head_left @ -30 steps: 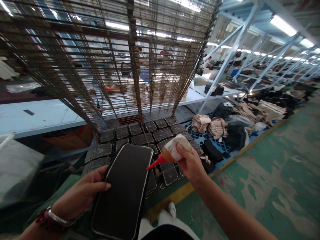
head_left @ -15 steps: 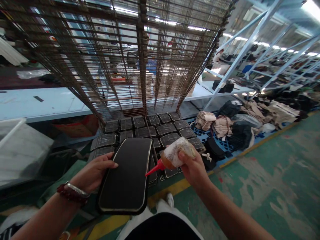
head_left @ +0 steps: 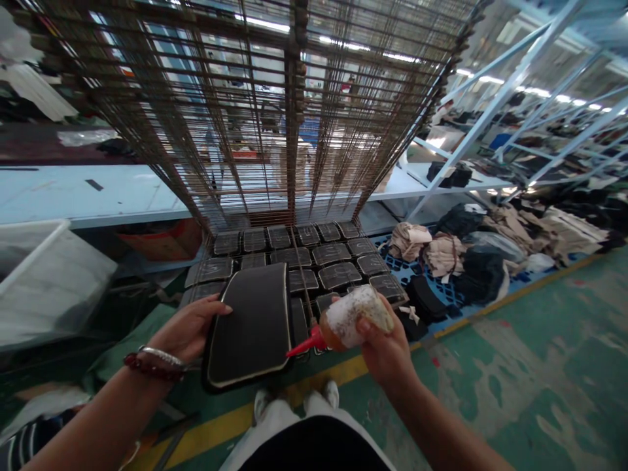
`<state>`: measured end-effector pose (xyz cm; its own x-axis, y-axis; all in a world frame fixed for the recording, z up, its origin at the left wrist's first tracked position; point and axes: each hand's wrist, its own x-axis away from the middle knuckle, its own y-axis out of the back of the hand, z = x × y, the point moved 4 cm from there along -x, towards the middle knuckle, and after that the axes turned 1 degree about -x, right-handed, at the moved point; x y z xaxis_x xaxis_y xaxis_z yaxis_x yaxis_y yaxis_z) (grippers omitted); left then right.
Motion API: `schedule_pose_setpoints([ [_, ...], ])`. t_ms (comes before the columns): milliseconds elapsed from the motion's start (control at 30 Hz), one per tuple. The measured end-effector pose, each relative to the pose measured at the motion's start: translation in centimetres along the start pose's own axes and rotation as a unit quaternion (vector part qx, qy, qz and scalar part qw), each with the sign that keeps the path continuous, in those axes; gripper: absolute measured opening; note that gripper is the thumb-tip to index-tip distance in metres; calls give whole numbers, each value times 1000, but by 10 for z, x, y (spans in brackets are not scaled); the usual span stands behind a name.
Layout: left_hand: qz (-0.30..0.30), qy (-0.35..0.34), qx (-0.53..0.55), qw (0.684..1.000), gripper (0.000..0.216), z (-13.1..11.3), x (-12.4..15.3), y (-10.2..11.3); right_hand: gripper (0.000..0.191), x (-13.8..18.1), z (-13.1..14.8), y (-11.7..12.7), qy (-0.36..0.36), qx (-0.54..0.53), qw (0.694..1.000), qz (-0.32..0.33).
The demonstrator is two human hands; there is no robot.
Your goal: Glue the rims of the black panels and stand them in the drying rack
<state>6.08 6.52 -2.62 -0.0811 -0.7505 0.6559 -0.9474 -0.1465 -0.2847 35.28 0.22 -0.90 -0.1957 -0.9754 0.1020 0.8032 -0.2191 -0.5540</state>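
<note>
My left hand (head_left: 193,326) grips a black padded panel (head_left: 250,324) by its left edge, thumb on top and the other fingers underneath. The panel has rounded corners and a pale line of glue along its border. In my right hand (head_left: 385,340) is a glue bottle (head_left: 356,318), lying on its side, with a dirty white wrap and amber contents. Its red nozzle (head_left: 307,341) points left, and the tip is at the panel's right edge near the lower corner. Similar black panels (head_left: 336,276) lie in rows on the rack beneath.
A tall stack of wire rack shelves (head_left: 294,111) leans up behind the panels. To the left stands a white bin (head_left: 39,261). Bundled beige pieces (head_left: 444,254) and black pieces lie on a blue pallet (head_left: 454,288) at right, beside the green floor (head_left: 530,366).
The panel has turned and tilted, its near end now farther from me. The nozzle tip has travelled along the right edge toward the lower corner. My view has shifted slightly left.
</note>
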Motion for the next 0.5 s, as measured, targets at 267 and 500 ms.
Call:
schedule_pose_setpoints([
  [267, -22, -67, 4, 998, 28, 11, 1, -16, 36, -11, -28, -1, -80, -50, 994, -59],
  [500, 98, -28, -20, 995, 33, 35, 13, -64, 38, -71, 6, -14, 58, -13, 997, -44],
])
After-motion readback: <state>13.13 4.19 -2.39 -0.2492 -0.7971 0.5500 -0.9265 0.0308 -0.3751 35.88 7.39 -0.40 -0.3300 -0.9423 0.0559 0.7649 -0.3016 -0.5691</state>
